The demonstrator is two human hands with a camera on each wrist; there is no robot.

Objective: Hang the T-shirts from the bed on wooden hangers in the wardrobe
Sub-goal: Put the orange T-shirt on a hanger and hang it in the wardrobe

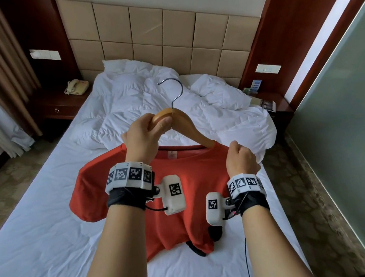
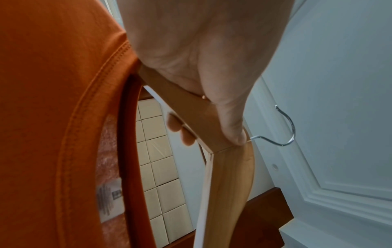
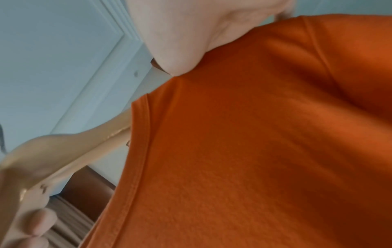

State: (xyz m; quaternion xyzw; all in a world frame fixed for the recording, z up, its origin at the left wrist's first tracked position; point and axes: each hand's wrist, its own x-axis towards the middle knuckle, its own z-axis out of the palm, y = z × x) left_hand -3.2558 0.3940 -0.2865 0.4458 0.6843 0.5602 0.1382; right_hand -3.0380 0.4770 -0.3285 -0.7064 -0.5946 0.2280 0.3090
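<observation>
Left hand (image 1: 145, 135) wrapped round the middle of the wooden hanger (image 1: 182, 126), thumb by the metal hook (image 1: 173, 90), held up over the bed (image 1: 39, 238). Right hand (image 1: 239, 157) pinching the shoulder of the orange T-shirt (image 1: 175, 199), one hanger arm poked into the collar, hem draped on the sheet over something dark (image 1: 214, 231)

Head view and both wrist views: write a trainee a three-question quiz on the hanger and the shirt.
1. True or false: the left hand grips the wooden hanger near its hook.
2. The right hand pinches: A) the pillow B) the orange T-shirt at the shoulder C) the phone.
3. Fill in: the hanger's right arm enters the shirt through the ____.

Key: 1 true; 2 B; 3 neck opening.
</observation>
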